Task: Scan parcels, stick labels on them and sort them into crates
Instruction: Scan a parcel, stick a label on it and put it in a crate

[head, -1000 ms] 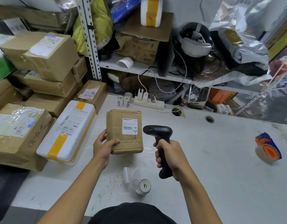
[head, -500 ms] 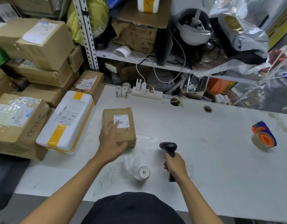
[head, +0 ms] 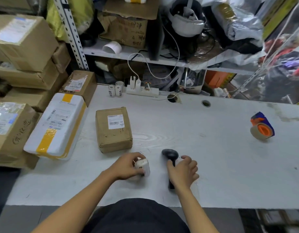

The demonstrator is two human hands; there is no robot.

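Far left of frame: stack of brown cartons (head: 22, 52), and a white foam parcel (head: 56, 125) with yellow tape leaning at the table edge, just beside them. Left of centre: small brown parcel (head: 113, 129) lying flat on the white table (head: 212, 157), white barcode label (head: 115, 121) face up, no hand on it. Lower centre: left hand (head: 128, 166) has fingers curled round a small white label roll (head: 143, 166), holding it just below the parcel, apart from it. Just right of that: black handheld scanner (head: 170, 163) lying on the table, head toward the parcel. Right hand (head: 183, 172) sits over the scanner handle, fingers spread and loosely bent; can't tell if they actually close on it. Back edge of the table, centre: two small label rolls (head: 115, 90) standing upright beside a white power strip (head: 142, 91). Right of frame: orange-and-blue tape dispenser (head: 261, 129) on the table, well apart from both hands.
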